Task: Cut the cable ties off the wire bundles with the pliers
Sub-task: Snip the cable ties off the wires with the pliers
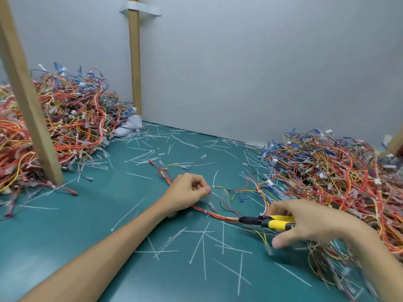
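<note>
A wire bundle [214, 214] of red, orange and yellow wires lies curved across the green table [91, 214] in front of me. My left hand [187, 191] rests on the bundle with curled fingers pinching its wires near 950,885. My right hand [309, 221] grips the yellow-handled pliers [267, 221]. Their black jaws [246, 220] point left and sit on the bundle's red and orange strand. I cannot tell whether a cable tie lies between the jaws.
A large heap of wire bundles [65, 123] fills the left side behind a wooden post [32, 110]. Another heap [340, 175] covers the right. Several cut white cable ties [202, 243] litter the table. A grey wall [261, 73] closes the back.
</note>
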